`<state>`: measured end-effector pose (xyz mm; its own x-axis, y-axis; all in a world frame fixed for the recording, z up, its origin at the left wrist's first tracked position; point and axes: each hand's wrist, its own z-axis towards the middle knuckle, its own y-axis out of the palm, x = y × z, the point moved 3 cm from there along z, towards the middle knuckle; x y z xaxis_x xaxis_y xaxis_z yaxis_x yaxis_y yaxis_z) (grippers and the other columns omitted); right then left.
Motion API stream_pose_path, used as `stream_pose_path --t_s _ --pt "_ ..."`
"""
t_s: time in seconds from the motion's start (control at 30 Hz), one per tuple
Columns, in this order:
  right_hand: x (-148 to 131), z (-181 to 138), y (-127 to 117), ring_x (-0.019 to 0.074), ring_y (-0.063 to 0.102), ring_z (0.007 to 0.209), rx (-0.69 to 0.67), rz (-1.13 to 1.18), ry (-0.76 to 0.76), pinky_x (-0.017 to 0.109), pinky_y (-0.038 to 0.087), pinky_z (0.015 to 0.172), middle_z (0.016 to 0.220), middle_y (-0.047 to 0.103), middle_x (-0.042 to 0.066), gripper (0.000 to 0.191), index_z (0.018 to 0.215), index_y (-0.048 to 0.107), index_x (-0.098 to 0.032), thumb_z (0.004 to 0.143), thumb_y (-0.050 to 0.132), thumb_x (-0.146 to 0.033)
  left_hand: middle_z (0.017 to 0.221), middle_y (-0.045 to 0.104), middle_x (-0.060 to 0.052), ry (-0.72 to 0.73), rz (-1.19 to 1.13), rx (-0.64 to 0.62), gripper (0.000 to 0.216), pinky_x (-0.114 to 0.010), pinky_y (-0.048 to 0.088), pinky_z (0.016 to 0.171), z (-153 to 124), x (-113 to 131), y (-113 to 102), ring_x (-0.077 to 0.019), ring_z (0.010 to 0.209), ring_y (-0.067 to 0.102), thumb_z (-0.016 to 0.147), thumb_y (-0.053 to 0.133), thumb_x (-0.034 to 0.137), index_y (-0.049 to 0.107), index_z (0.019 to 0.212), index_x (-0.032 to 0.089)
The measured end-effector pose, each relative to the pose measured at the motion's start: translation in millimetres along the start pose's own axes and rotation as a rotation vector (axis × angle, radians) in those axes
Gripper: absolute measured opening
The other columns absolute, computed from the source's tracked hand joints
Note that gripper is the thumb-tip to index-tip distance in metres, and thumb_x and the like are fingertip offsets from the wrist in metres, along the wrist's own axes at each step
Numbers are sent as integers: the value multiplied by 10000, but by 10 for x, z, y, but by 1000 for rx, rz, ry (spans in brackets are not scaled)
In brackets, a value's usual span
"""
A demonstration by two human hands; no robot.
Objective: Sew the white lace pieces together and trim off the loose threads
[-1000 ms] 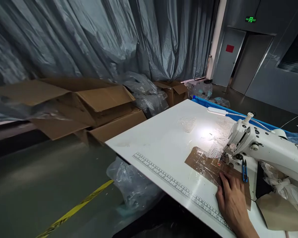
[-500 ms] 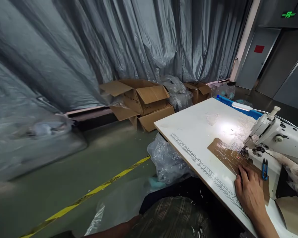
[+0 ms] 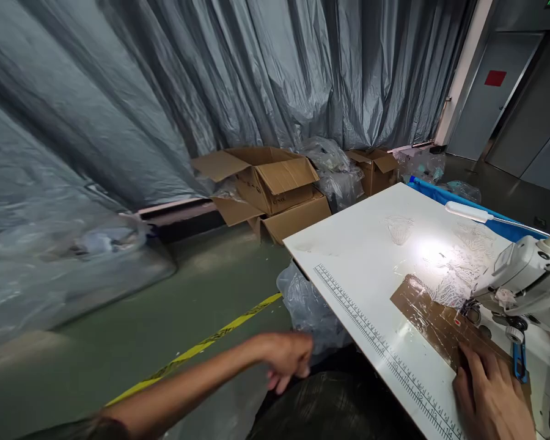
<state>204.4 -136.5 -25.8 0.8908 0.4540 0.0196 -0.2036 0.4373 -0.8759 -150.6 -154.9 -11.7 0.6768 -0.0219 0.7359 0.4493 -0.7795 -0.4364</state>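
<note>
Brown sheet (image 3: 440, 321) lies flat on the white tabletop (image 3: 362, 256), at the needle end of the sewing machine (image 3: 527, 284). Head view: I see the right hand (image 3: 492, 397) pressed flat on its near end, grip open, nothing clasped. The left hand (image 3: 286, 357) hangs off the tabletop by a plastic bag (image 3: 307, 305), blurred, grip loosely curled, empty.

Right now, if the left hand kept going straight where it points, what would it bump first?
Probably the crumpled clear plastic bag beside the white table. The left hand points right toward it, though the hand is blurred and depth is unclear.
</note>
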Motion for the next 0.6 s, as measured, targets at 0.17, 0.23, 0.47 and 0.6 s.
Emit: stream_pose_path --t_s 0.17,0.23,0.47,0.6 --pt "131 367 61 205 570 549 -118 60 253 330 392 517 698 649 54 331 718 588 -255 942 385 -390 913 766 -55 246 31 299 342 -205 482 545 270 468 -872 -129 670 670 990 503 438 711 1076 181" --pt "178 434 102 184 514 469 -122 31 377 308 314 454 696 659 57 347 722 601 -253 929 388 -432 1097 743 -78 366 211 607 301 -262 535 738 567 632 -1229 -167 876 695 964 555 400 706 1109 184" --pt "197 371 5 191 600 595 -91 173 446 296 395 522 793 699 72 395 843 696 -228 927 395 -468 957 704 -81 328 448 909 108 -360 536 876 1673 546 -1723 -217 915 657 869 647 248 691 855 151" --pt "189 386 -63 194 624 661 -140 230 461 302 445 595 787 700 64 406 885 722 -225 930 404 -473 925 697 -64 366 398 940 147 -384 535 876 1749 374 -1744 -220 919 642 882 595 257 679 787 183"
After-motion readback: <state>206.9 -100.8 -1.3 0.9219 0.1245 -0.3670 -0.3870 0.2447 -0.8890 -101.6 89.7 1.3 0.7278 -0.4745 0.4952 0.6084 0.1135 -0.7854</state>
